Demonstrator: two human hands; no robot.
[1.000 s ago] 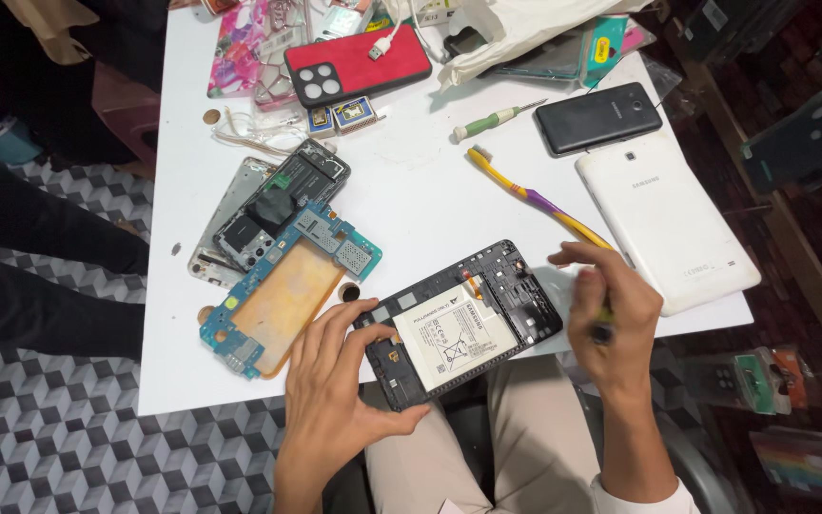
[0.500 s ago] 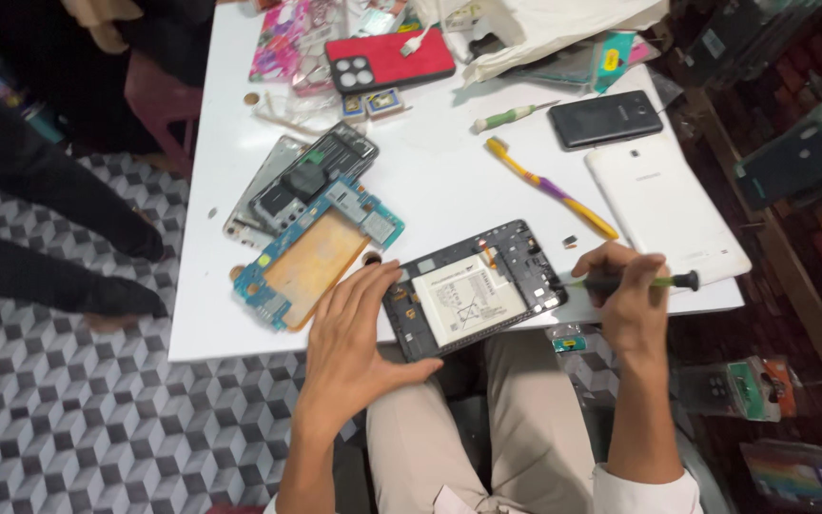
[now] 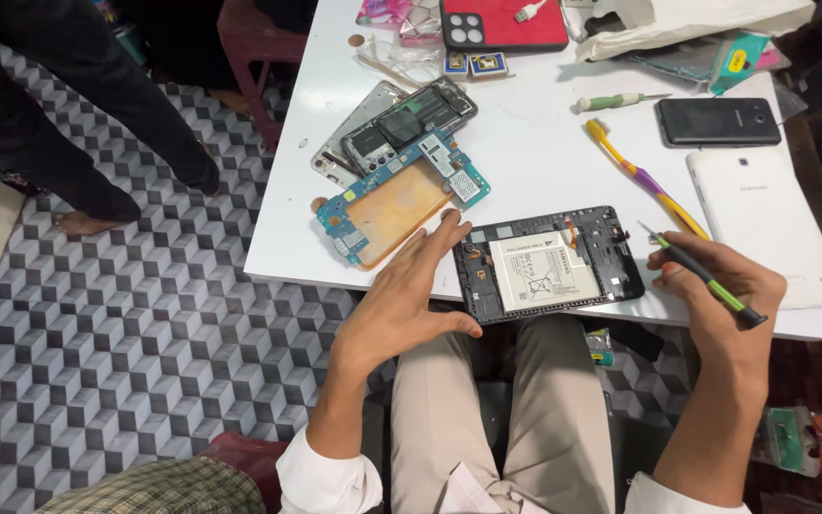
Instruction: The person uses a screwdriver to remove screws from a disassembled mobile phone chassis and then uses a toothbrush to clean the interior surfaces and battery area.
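Black frame and white battery on the opened tablet [image 3: 549, 266], just beside the left hand [image 3: 401, 305] fingers. Green-and-black screwdriver [image 3: 711, 278] within the right hand [image 3: 720, 305] fingers. Blue board with orange middle [image 3: 401, 205] just beyond the left fingertips. Yellow-and-purple toothbrush [image 3: 644, 181] and white tablet back [image 3: 763, 224] past the right fingers. White table [image 3: 525, 133]; grey cube-patterned floor [image 3: 145, 362].

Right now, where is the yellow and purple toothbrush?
In the head view, the toothbrush lies on the white table, right of centre, between the opened tablet and the white tablet back.
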